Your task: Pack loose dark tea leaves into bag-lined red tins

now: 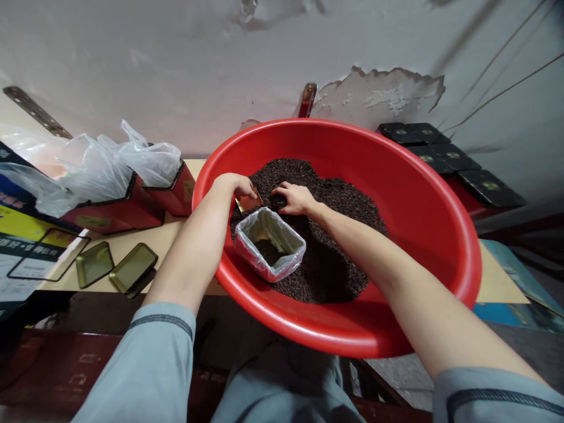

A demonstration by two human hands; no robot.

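Plastic-lined tin (269,267) — open, on dark grains (328,264); gold plate (249,203) — just beside.

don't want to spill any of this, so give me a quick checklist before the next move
1. Left hand has a grip on the gold-coloured piece: ok.
2. Right hand holds some of the dark pieces: cannot tell; its fingers are at the heap.
3. Lined container has its mouth open: ok, the plastic liner is folded out over the rim.
4. Lined container is full: not ok, dark contents sit low inside.
5. Red tub is firmly supported: cannot tell, its underside is hidden.
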